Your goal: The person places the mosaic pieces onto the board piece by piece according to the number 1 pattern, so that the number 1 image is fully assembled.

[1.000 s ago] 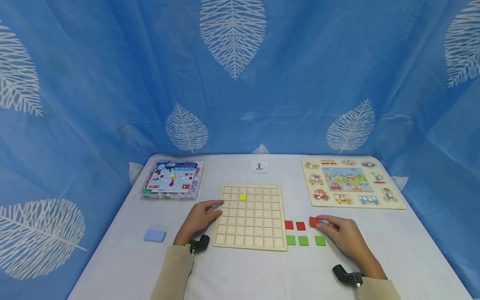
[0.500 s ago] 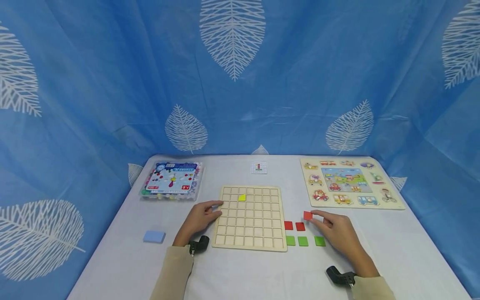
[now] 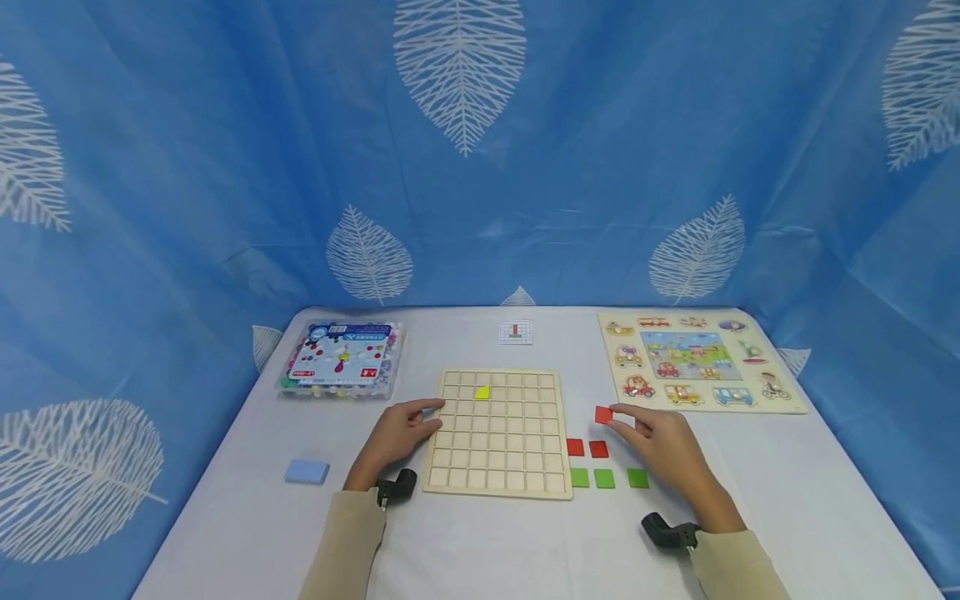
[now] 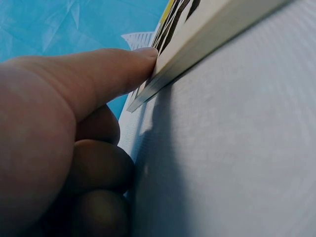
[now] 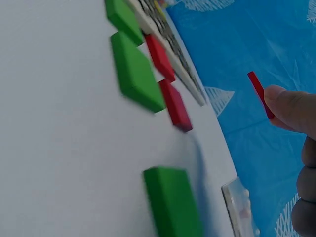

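Observation:
My right hand (image 3: 671,450) pinches a red square tile (image 3: 603,415) between thumb and fingertips. In the right wrist view that tile (image 5: 260,95) stands on edge, held clear of the table. My left hand (image 3: 396,435) rests its extended forefinger and thumb at the left edge of the wooden grid board (image 3: 498,482); in the left wrist view a fingertip (image 4: 147,52) lies on the board's rim. A yellow tile (image 3: 482,392) sits near the top of the grid. Right of the board lie two red tiles (image 3: 597,449) and three green tiles (image 3: 604,478).
A small pattern card (image 3: 516,332) lies behind the board. At back left is a clear plastic box (image 3: 341,358) of small coloured pieces, and at back right a wooden vehicle puzzle (image 3: 703,403). A light blue block (image 3: 306,472) lies left of my left arm.
My right hand has lifted the red tile from the right end of the row and carried it leftward and away from me. My left hand stays at the board's edge.

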Demonstrator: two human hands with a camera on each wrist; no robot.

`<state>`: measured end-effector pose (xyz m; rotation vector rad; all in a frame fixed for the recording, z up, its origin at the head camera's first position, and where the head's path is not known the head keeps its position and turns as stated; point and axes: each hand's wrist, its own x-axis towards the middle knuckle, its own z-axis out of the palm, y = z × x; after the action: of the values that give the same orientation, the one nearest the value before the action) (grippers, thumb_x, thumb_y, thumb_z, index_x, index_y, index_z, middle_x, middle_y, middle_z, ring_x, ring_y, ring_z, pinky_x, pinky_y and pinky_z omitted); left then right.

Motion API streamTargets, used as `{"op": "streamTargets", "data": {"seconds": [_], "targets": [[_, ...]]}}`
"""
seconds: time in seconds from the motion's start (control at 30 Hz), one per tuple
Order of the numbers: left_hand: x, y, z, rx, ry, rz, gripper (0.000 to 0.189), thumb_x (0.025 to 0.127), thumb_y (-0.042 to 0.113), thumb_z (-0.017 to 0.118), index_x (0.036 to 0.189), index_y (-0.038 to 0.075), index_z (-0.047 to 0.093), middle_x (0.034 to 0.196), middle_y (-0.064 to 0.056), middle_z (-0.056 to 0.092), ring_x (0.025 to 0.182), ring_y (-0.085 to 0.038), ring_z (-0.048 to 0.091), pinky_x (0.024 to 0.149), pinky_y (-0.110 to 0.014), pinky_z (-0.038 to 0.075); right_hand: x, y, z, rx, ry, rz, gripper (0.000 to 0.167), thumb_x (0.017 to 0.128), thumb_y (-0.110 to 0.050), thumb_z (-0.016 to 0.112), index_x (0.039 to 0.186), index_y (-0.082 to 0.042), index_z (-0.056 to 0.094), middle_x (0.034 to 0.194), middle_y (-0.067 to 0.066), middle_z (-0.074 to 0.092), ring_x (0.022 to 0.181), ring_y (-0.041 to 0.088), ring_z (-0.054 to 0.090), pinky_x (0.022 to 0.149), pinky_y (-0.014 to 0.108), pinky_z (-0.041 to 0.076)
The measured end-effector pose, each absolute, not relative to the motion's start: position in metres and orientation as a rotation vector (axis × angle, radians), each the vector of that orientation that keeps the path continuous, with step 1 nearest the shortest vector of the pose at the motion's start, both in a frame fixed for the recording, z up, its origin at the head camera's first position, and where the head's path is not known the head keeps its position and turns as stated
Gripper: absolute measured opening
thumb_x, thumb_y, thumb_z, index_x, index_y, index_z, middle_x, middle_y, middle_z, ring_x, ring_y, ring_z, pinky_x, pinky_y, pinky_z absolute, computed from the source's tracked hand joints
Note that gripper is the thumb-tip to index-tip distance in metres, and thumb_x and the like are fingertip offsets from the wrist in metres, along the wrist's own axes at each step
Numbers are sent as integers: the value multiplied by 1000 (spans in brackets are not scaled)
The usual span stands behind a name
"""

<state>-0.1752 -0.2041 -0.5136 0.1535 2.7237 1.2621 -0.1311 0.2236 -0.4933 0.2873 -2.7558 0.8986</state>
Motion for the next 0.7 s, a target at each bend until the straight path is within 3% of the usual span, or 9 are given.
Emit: {"op": "streamTargets", "data": {"seconds": [0.7], "targets": [[-176, -204, -515, 153, 2723, 1280, 36, 96, 24, 74, 131, 22, 72, 62, 5, 41, 56, -13, 37, 56, -28, 32, -163, 147, -491, 532, -2813, 1197, 31, 94, -29, 77, 122, -16, 76, 50, -10, 30, 43, 6, 28, 46, 24, 26]]}}
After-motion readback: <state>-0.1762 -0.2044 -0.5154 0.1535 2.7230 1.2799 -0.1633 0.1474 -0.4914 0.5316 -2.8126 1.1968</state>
